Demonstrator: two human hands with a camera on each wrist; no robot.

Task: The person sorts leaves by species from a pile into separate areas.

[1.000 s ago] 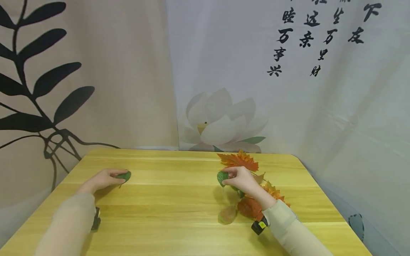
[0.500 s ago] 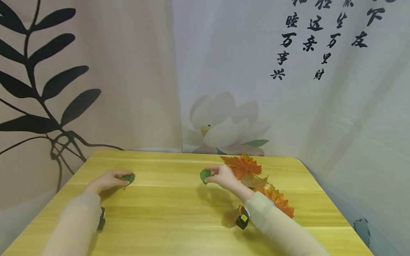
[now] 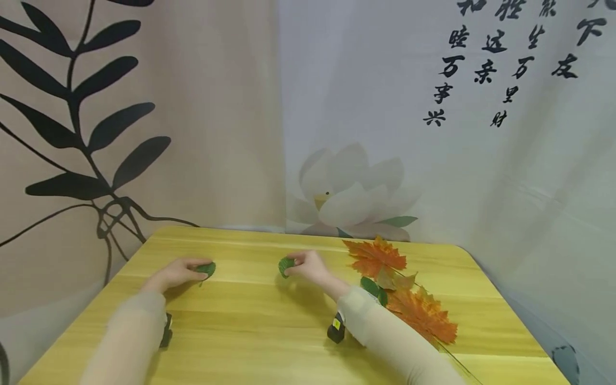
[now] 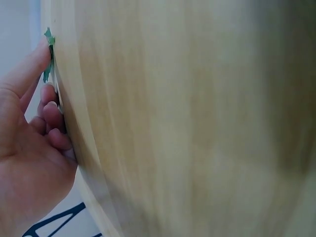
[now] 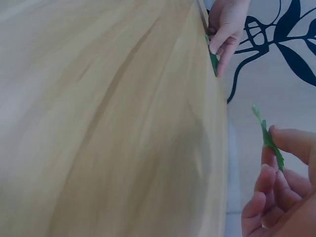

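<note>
Low over the left part of the table, my left hand (image 3: 175, 274) pinches a small green leaf (image 3: 207, 269) between thumb and fingers. In the left wrist view this leaf (image 4: 48, 69) appears edge-on, close to the tabletop. A second green leaf (image 3: 285, 267), ribbed and with a toothed edge, is pinched by my right hand (image 3: 312, 267) near the middle of the table. The right wrist view shows that leaf (image 5: 272, 145) raised above the surface, its pale stem pointing up. A gap of bare wood separates the two leaves.
Right of my right hand lie orange maple leaves (image 3: 423, 315) on a stem, with another maple leaf (image 3: 377, 258) farther back and small green leaves (image 3: 369, 286) beside them. The yellow wooden table (image 3: 240, 342) ends at a printed curtain (image 3: 221, 133).
My right hand has carried its green leaf left, away from the maple leaves and toward my left hand. The left hand keeps its pinch. The head view has turned slightly left.
</note>
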